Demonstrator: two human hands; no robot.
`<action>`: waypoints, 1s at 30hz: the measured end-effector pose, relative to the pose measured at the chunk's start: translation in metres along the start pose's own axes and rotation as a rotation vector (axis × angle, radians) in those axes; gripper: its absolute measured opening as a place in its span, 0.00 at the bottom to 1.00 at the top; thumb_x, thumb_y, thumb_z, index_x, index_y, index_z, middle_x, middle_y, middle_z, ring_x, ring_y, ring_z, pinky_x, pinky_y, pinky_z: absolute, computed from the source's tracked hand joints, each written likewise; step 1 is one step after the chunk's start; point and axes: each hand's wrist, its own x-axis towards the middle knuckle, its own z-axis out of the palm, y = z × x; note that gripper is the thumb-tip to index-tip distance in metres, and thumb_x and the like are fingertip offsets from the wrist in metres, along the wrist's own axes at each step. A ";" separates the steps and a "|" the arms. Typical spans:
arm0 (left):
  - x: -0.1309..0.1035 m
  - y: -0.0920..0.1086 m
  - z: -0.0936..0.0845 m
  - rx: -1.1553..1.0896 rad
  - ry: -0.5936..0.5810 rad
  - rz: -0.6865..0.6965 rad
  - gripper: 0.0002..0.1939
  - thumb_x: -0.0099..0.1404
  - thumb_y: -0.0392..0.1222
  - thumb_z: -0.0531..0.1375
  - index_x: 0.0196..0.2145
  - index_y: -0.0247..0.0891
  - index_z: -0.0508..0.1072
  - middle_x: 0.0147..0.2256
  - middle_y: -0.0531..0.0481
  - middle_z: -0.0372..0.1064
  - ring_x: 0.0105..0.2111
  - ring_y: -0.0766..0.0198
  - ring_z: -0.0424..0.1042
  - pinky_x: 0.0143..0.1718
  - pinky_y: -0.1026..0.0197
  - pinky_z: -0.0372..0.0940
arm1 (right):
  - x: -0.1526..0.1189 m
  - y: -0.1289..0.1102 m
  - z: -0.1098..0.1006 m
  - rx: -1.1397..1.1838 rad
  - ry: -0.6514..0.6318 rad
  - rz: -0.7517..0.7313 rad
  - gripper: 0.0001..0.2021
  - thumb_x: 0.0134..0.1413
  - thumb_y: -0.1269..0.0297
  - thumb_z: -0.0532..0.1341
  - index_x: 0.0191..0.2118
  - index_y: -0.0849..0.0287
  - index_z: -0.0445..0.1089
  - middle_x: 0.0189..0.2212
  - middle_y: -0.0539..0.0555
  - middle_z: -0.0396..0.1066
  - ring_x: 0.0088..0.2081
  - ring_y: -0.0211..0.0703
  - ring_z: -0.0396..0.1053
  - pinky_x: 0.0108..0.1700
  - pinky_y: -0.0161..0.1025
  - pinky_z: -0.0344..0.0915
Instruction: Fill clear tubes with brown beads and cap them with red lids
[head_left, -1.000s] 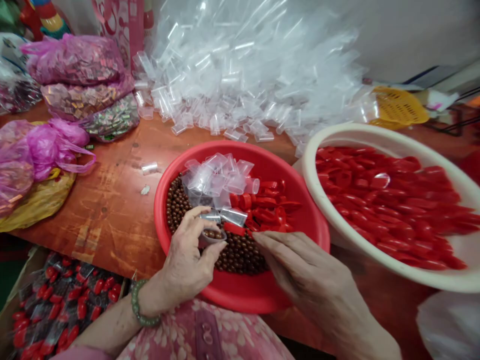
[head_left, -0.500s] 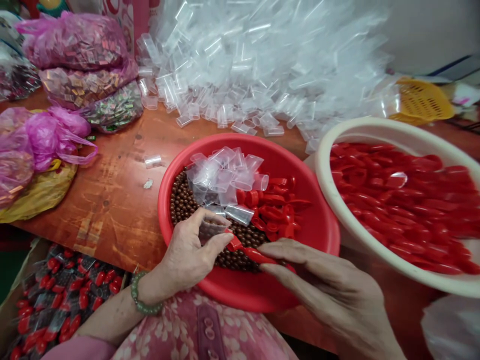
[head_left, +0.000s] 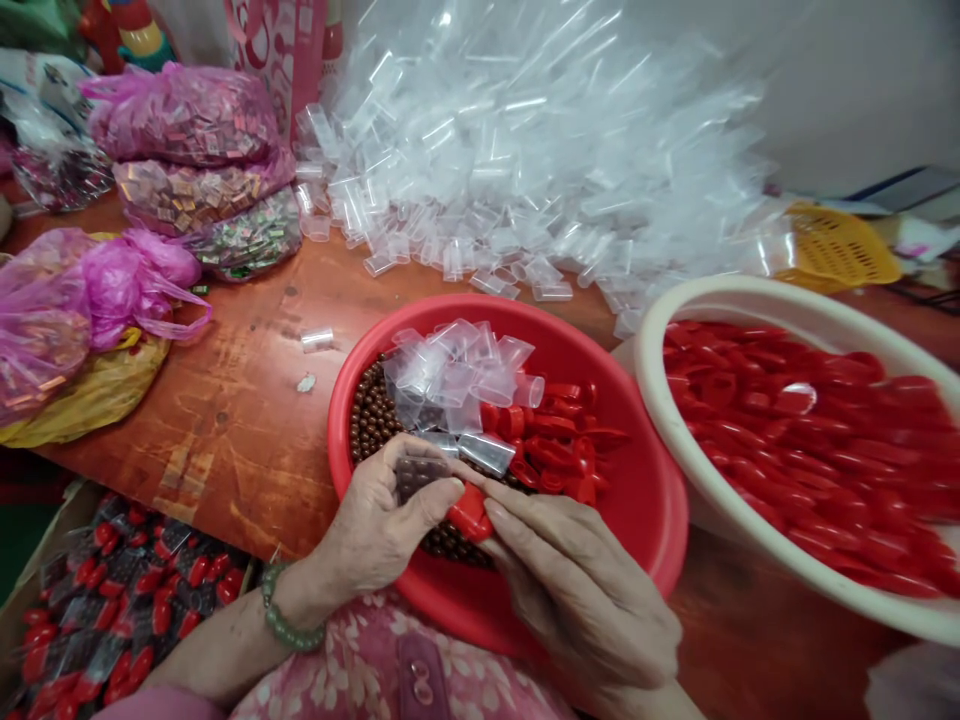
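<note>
Over the near side of a red basin [head_left: 645, 500], my left hand [head_left: 386, 515] grips a clear plastic tube [head_left: 420, 478] with dark balls visible through it. My right hand [head_left: 577, 575] has its fingers on a red cap [head_left: 470, 513] at the tube's right end; the cap looks closed over. Inside the basin lie brown balls [head_left: 373, 412], a heap of clear tubes [head_left: 457, 365] and several open red caps [head_left: 562, 440]. The balls right under my hands are partly hidden.
A cream basin [head_left: 651, 345] of red caps stands at the right. Behind is a large pile of clear tubes [head_left: 525, 150]. Pink bags [head_left: 187, 115] lie at the left. A box of red-capped filled tubes [head_left: 112, 600] sits lower left. One loose tube [head_left: 316, 339] lies on the table [head_left: 247, 400].
My right hand has moved left, up against the tube. The red cap, stretched out open before, now looks folded at the tube's end. The whole view has shifted slightly.
</note>
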 end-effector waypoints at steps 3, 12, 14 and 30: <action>-0.001 0.001 0.001 -0.007 -0.022 0.001 0.18 0.61 0.53 0.63 0.38 0.36 0.68 0.36 0.48 0.71 0.36 0.65 0.70 0.41 0.62 0.65 | -0.007 0.003 0.002 -0.079 -0.009 -0.050 0.29 0.51 0.80 0.63 0.59 0.53 0.65 0.43 0.59 0.77 0.39 0.50 0.76 0.36 0.47 0.75; -0.001 -0.001 0.002 -0.062 -0.125 0.044 0.18 0.64 0.54 0.60 0.38 0.35 0.66 0.34 0.51 0.67 0.34 0.69 0.66 0.40 0.65 0.62 | 0.010 -0.005 0.005 -0.212 -0.015 -0.207 0.23 0.50 0.83 0.59 0.54 0.67 0.66 0.40 0.64 0.73 0.45 0.51 0.70 0.41 0.45 0.72; -0.001 -0.003 0.003 -0.072 -0.144 0.045 0.18 0.64 0.54 0.60 0.39 0.35 0.67 0.34 0.50 0.67 0.35 0.69 0.66 0.41 0.64 0.63 | 0.013 -0.006 0.006 -0.117 0.000 -0.180 0.24 0.53 0.82 0.56 0.57 0.65 0.64 0.38 0.61 0.72 0.42 0.48 0.70 0.40 0.44 0.72; -0.007 -0.006 0.006 0.139 -0.235 0.050 0.10 0.65 0.38 0.57 0.43 0.33 0.72 0.34 0.51 0.66 0.34 0.67 0.64 0.40 0.63 0.63 | 0.040 0.002 -0.008 0.258 -0.062 0.114 0.15 0.56 0.77 0.60 0.47 0.54 0.69 0.35 0.52 0.76 0.36 0.42 0.75 0.38 0.38 0.73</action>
